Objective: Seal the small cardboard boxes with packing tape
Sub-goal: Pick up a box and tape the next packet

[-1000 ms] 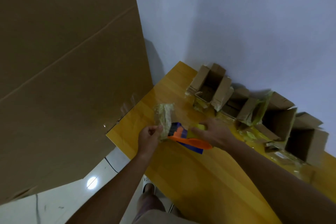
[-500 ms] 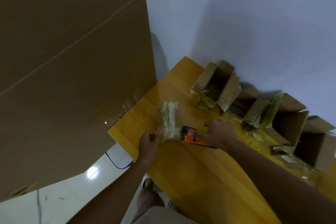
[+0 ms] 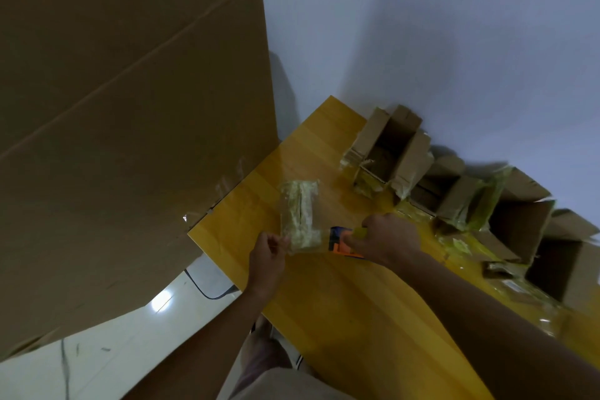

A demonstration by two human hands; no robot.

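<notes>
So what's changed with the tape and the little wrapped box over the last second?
The right hand has drawn the orange tape dispenser back from over the small taped box to its near end, and more of the box's top now shows. The left hand still pinches the box's near corner. The open boxes along the wall and the table are as before.
</notes>
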